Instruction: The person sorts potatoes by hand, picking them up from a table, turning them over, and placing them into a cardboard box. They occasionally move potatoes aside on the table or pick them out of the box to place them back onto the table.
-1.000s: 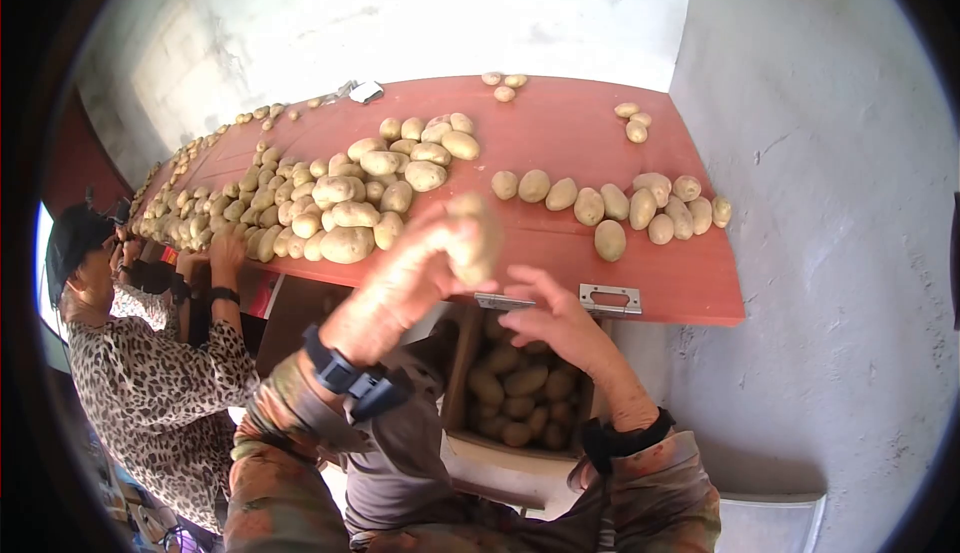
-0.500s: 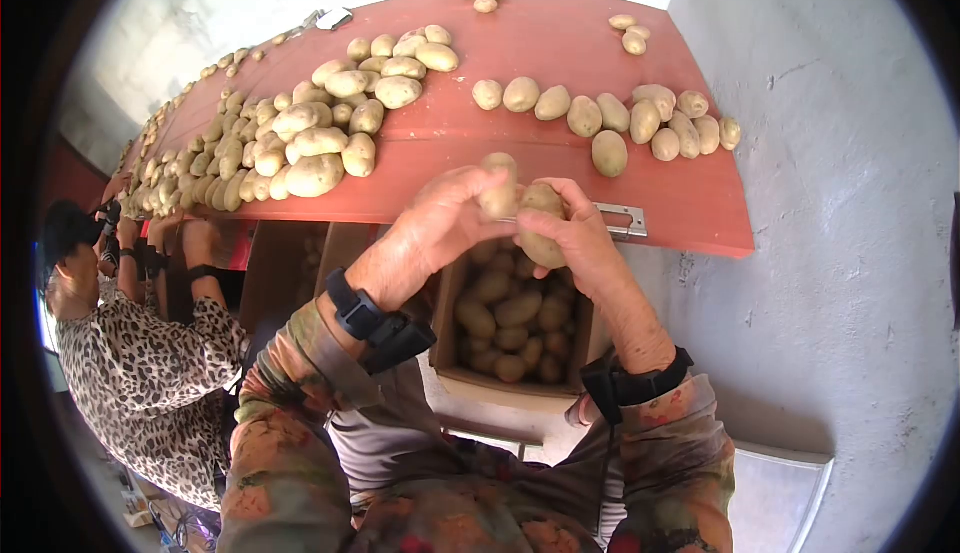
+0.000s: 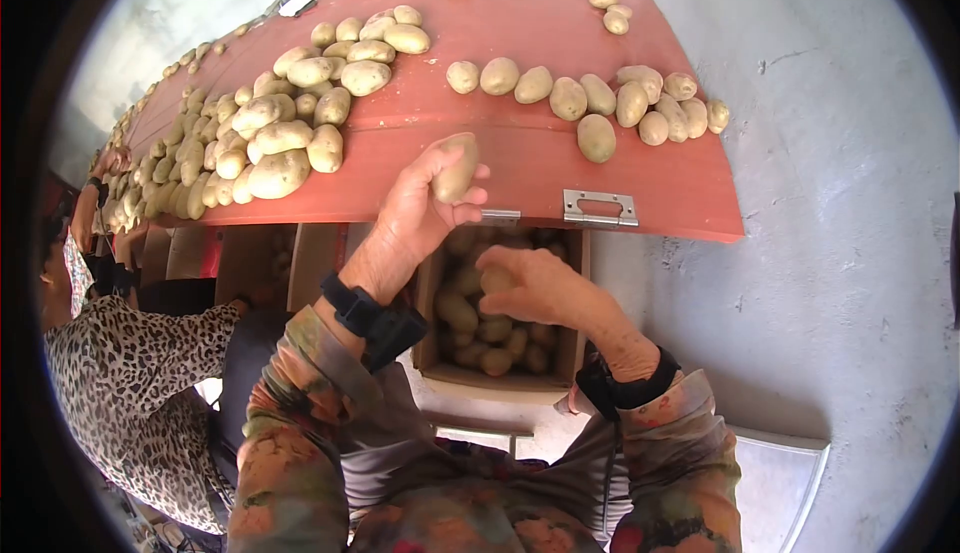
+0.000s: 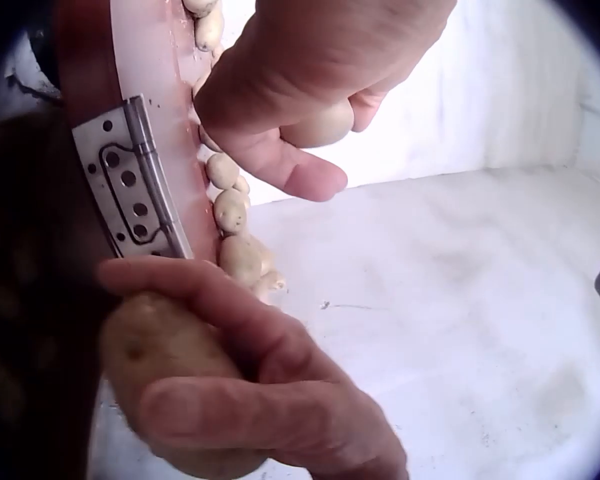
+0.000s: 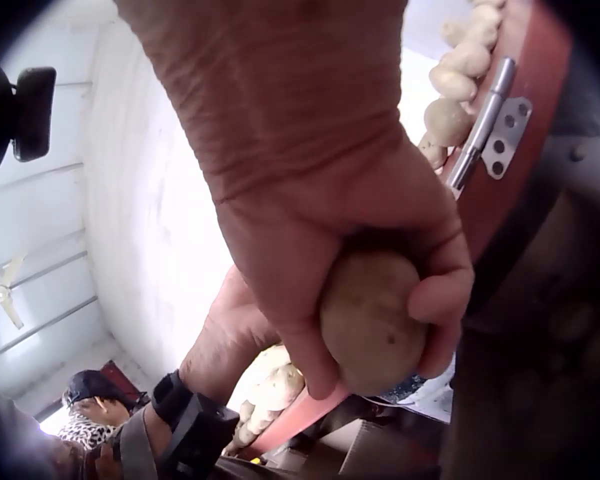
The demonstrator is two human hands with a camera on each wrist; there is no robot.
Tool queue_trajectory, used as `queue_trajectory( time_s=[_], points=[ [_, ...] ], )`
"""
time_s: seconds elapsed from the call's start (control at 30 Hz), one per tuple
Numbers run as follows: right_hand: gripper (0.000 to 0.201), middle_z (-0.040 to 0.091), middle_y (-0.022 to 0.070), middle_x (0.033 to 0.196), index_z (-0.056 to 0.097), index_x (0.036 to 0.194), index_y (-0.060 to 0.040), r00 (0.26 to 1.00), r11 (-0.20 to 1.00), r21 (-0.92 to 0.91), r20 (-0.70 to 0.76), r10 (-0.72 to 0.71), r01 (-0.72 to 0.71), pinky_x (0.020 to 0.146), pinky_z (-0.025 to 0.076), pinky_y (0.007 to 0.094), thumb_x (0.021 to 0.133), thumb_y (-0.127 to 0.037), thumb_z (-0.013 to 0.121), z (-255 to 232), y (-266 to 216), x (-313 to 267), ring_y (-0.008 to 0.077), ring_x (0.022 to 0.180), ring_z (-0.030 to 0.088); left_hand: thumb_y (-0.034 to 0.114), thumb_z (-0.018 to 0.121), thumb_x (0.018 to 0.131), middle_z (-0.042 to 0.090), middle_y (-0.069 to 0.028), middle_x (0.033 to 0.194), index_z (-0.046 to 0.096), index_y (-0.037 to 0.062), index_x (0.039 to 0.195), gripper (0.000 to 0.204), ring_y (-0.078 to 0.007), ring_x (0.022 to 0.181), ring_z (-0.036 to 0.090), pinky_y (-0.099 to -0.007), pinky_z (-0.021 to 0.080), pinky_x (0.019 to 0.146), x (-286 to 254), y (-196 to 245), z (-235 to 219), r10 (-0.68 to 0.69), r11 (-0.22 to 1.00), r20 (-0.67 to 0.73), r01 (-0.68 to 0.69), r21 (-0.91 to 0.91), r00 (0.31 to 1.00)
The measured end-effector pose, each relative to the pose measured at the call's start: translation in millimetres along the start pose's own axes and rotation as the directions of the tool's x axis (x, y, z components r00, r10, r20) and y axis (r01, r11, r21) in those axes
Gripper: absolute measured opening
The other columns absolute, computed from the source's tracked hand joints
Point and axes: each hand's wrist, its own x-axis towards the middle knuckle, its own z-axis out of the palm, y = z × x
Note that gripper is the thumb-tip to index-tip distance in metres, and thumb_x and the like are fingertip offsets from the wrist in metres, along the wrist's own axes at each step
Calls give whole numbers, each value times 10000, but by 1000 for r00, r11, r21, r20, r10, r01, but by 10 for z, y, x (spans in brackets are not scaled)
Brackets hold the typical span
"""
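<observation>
My left hand (image 3: 408, 215) holds a potato (image 3: 456, 168) upright between thumb and fingers, over the front edge of the red table (image 3: 400, 178). Lower and to the right, my right hand (image 3: 548, 288) grips another potato (image 3: 496, 278) above a cardboard box (image 3: 500, 383) of potatoes. The right wrist view shows that potato (image 5: 373, 320) large, with fingers and thumb curled round it. In the left wrist view, the left hand's potato (image 4: 320, 125) is partly hidden by the fingers, and the right hand's potato (image 4: 165, 360) appears below.
A big heap of potatoes (image 3: 255, 138) covers the table's left side. A row of potatoes (image 3: 567, 99) lies at right, with small groups behind. Metal hinges (image 3: 600, 207) sit on the front edge. Another person in a leopard-print top (image 3: 130, 383) is at left; a grey wall (image 3: 800, 203) stands right.
The right hand, spread without a potato at first, took one beside the left hand and has now lowered it over the box. The left hand has drawn away leftward, keeping its potato.
</observation>
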Motion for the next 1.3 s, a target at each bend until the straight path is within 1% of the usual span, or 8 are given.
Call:
queue_trajectory(
  time_s=[0.27,0.43,0.63,0.7,0.8,1.07,1.23,1.3],
  points=[
    [381,667,135,900,573,1058,-93,947,892,-452,294,127,21,780,495,441,761,-305,683,271,-155,142,336,914,636,395,535,912,619,-74,817,520,88,1049,336,-170,613,600,-295,492,493,-89,-54,-7,-86,994,-63,80,-80,994],
    [240,610,113,867,577,996,-102,980,757,-643,-45,-193,119,679,502,407,766,-152,624,515,158,147,298,818,634,407,532,914,610,-80,864,508,85,1083,365,-177,650,597,-285,479,500,-80,-100,-18,-135,989,-151,143,43,979],
    [193,572,88,824,584,972,-105,868,670,-739,-292,-402,62,633,494,406,780,-102,565,523,179,163,264,776,614,394,518,930,604,-69,854,520,93,1079,336,-149,630,598,-258,487,479,-121,-97,-12,-124,984,-156,141,110,980],
    [211,603,114,854,599,994,-80,978,773,-628,-84,-189,96,655,501,415,790,-129,576,457,104,129,286,827,623,377,520,928,604,-72,855,531,87,1058,318,-155,645,602,-257,495,495,-149,-97,-13,-146,967,-73,158,198,987],
    [244,643,137,862,604,1023,-55,1000,846,-533,15,14,-4,683,510,425,810,-172,604,238,-63,118,309,857,636,357,530,922,603,-79,859,538,75,1055,312,-167,675,607,-272,508,515,-168,-126,6,-107,953,-39,114,281,993],
    [338,667,107,796,574,1100,-18,972,997,-28,-223,-74,70,621,526,350,825,-201,650,-233,-53,-3,268,753,654,320,547,918,592,-73,902,539,55,1081,311,-164,757,603,-291,523,590,-99,-299,-20,-43,921,20,32,389,999],
    [569,642,93,924,437,1298,-23,987,900,436,-130,94,-29,533,521,274,811,-192,678,-338,-52,-67,193,763,635,294,546,921,594,-69,977,532,59,1133,317,-164,854,607,-321,538,666,-145,-357,66,-106,912,112,51,407,988],
    [765,593,167,1025,323,1372,0,970,832,547,-237,47,94,509,513,270,756,-236,711,-299,17,-36,191,762,621,293,554,917,592,-68,1031,527,61,1158,335,-171,923,607,-341,541,741,-144,-388,119,-75,914,100,29,405,992]
  ],
)
